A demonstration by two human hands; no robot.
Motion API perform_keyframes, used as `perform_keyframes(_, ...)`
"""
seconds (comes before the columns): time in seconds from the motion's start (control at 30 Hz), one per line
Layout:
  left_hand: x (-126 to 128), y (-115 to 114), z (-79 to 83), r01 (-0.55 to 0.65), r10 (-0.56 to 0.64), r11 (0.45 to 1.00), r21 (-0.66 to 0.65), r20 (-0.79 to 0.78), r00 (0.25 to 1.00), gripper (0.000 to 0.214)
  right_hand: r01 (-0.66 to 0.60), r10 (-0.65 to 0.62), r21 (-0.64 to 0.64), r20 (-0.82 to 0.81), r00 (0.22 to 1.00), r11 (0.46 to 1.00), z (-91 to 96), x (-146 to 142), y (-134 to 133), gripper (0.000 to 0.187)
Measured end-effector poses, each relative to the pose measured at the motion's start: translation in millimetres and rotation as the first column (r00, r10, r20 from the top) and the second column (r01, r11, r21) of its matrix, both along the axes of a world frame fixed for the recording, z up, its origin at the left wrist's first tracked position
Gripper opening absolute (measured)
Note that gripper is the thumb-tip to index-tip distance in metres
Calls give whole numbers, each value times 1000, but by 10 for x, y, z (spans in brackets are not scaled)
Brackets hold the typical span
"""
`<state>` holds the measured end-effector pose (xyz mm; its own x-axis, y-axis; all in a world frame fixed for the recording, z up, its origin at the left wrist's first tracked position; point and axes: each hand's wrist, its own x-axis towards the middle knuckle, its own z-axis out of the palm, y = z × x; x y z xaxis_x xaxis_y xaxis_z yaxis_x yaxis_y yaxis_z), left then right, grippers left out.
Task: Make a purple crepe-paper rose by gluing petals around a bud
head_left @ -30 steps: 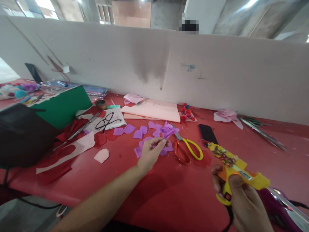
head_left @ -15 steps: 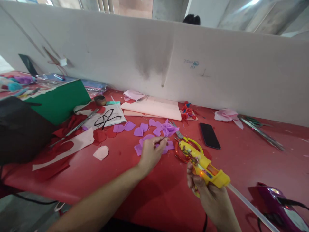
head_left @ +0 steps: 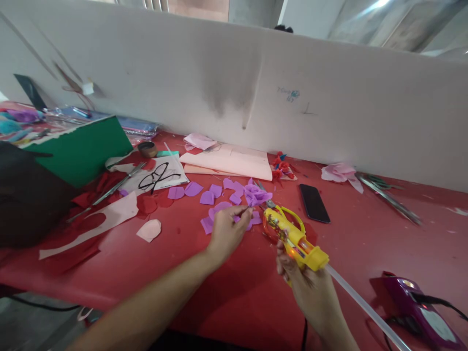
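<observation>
Pinched between the fingertips of my left hand (head_left: 230, 226) is a purple paper flower (head_left: 256, 194), its petals pointing up and away from me. My right hand (head_left: 307, 278) is wrapped round the handle of a yellow glue gun (head_left: 292, 236). A long clear glue stick (head_left: 365, 302) juts from the gun's back end, and its nozzle end points toward the flower. Yellow-handled scissors (head_left: 292, 217) lie partly hidden behind the gun. Several cut purple petals (head_left: 207, 197) are scattered on the red table (head_left: 226, 292) around my left hand.
Black glasses (head_left: 159, 178) lie on a white packet at the left, by red and pink scraps. Folded pink sheets (head_left: 230, 163) rest along the white partition (head_left: 164, 73). A phone (head_left: 314, 202) and a purple power box (head_left: 420, 312) with cords are on the right.
My right hand has shifted the glue gun slightly left and turned it a little, its nozzle end still near the flower. My left hand keeps its pinch. The whole view has shifted slightly.
</observation>
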<state>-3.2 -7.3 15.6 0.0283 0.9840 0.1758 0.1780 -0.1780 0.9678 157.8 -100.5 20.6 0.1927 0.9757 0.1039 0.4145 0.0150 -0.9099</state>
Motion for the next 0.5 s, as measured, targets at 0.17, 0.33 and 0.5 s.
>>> perform_keyframes(0.17,4,-4,2,1,-1,1000,2,19,1000,28,-12,12,-11,3,1000,1000,22,-15,23,37)
perform_keyframes(0.33,3,-4,6,-6,6,1000,-9,9,1000,29,-4,4,-20,0,1000,1000,64,-39,23,39)
perform_keyframes(0.5,-3,-6,32,-10,10,1000,-18,9,1000,26,30,-32,-53,-43,999,998,142,-76,-15,41)
